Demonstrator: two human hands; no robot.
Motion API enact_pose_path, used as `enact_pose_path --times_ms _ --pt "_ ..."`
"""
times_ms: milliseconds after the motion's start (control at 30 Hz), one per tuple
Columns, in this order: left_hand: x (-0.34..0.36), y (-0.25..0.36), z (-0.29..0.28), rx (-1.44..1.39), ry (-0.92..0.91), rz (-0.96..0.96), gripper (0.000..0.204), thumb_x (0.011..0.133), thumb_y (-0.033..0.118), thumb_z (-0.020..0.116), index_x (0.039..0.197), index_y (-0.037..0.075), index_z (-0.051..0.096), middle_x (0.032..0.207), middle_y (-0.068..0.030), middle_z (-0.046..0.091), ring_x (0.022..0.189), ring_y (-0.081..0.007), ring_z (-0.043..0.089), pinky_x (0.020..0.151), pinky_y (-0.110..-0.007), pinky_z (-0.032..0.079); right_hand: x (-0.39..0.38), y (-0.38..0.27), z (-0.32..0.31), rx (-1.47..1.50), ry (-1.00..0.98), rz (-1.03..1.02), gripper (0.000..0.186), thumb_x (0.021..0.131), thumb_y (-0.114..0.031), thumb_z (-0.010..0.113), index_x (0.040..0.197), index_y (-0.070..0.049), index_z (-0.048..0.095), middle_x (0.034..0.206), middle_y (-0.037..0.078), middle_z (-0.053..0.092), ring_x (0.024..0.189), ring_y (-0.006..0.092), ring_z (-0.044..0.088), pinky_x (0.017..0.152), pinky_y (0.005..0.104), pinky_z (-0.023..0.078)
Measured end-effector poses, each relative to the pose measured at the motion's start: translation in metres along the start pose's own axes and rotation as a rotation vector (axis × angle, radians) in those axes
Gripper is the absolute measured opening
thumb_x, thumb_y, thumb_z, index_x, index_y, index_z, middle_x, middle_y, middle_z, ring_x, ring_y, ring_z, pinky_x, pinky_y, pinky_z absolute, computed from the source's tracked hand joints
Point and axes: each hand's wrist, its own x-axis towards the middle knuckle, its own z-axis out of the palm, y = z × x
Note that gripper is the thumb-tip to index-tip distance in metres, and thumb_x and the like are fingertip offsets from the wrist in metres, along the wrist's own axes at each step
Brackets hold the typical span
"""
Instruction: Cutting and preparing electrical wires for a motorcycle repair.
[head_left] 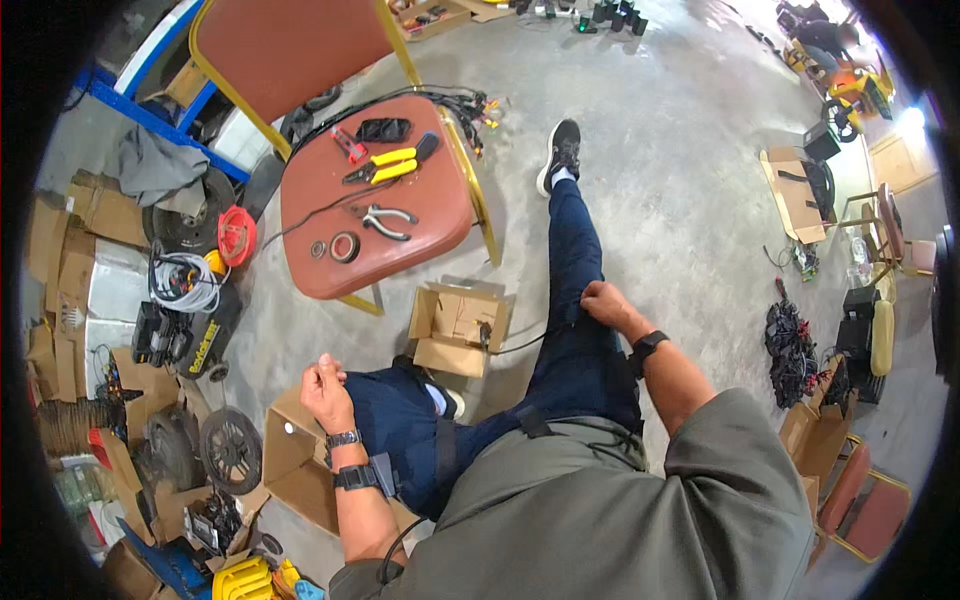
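My right hand [608, 304] rests by my right knee with its fingers pinched on a thin black cable [525, 345]. The cable runs left to a small black connector [485, 332] inside the small cardboard box [460, 357] on the floor. Over my left thigh, my left hand [326, 390] is raised with its fingers curled together; I cannot make out anything in them. A padded brown chair [390, 262] stands ahead, bearing yellow-handled wire strippers [385, 168], grey-handled pliers [384, 221], a roll of tape [344, 247] and a black case [384, 130].
A larger cardboard box [290, 460] stands beside my left leg. Along the left lie wheels [231, 450], a coiled pale hose [190, 285] and a red cone-like piece [237, 236]. Black cables hang off the chair's far side. A black wire bundle [788, 340] and chairs are at right.
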Motion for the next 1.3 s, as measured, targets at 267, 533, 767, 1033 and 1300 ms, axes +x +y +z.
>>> enact_pose_path --times_ms 267,533,767,1033,1300 --pt "0.0 -0.011 0.011 0.017 0.041 0.067 0.026 0.091 0.021 0.065 0.075 0.002 0.057 0.066 -0.0024 0.059 0.056 -0.0079 0.051 0.053 -0.024 0.043 0.009 0.0 0.006 -0.114 0.018 -0.062 0.02 0.076 -0.015 0.057 0.088 -0.003 0.067 0.086 0.02 0.068 0.086 0.0349 0.065 0.078 0.0407 0.051" --pt "0.004 -0.024 0.011 0.189 0.039 0.131 0.03 0.089 0.023 0.068 0.071 0.001 0.058 0.058 0.001 0.053 0.055 -0.0066 0.048 0.051 -0.025 0.04 0.003 -0.002 0.004 -0.141 0.008 -0.115 0.023 0.077 -0.016 0.058 0.089 0.001 0.066 0.086 0.022 0.067 0.086 0.0342 0.066 0.078 0.0403 0.051" --pt "0.0 0.003 0.014 0.197 0.059 0.196 0.028 0.083 0.019 0.073 0.07 -0.002 0.059 0.055 -0.0094 0.055 0.05 -0.0143 0.05 0.051 -0.03 0.043 0.003 -0.001 0.0 -0.194 0.009 -0.077 0.023 0.077 -0.016 0.059 0.091 0.001 0.066 0.087 0.019 0.068 0.087 0.0308 0.065 0.079 0.0385 0.051" --pt "0.002 -0.007 0.012 0.225 0.088 0.194 0.032 0.083 0.021 0.072 0.068 -0.002 0.056 0.053 -0.0076 0.049 0.05 -0.0146 0.044 0.049 -0.03 0.039 0.003 -0.009 0.005 -0.219 -0.002 -0.068 0.022 0.077 -0.018 0.059 0.091 -0.003 0.067 0.091 0.021 0.068 0.092 0.0364 0.065 0.081 0.0426 0.05" --pt "0.001 -0.003 0.015 0.193 0.05 0.169 0.032 0.085 0.021 0.071 0.068 -0.001 0.055 0.053 -0.0051 0.048 0.049 -0.013 0.042 0.049 -0.03 0.037 0.004 -0.004 0.006 -0.215 0.003 -0.07 0.022 0.078 -0.019 0.057 0.092 -0.003 0.066 0.092 0.021 0.068 0.093 0.0368 0.064 0.083 0.0426 0.05"
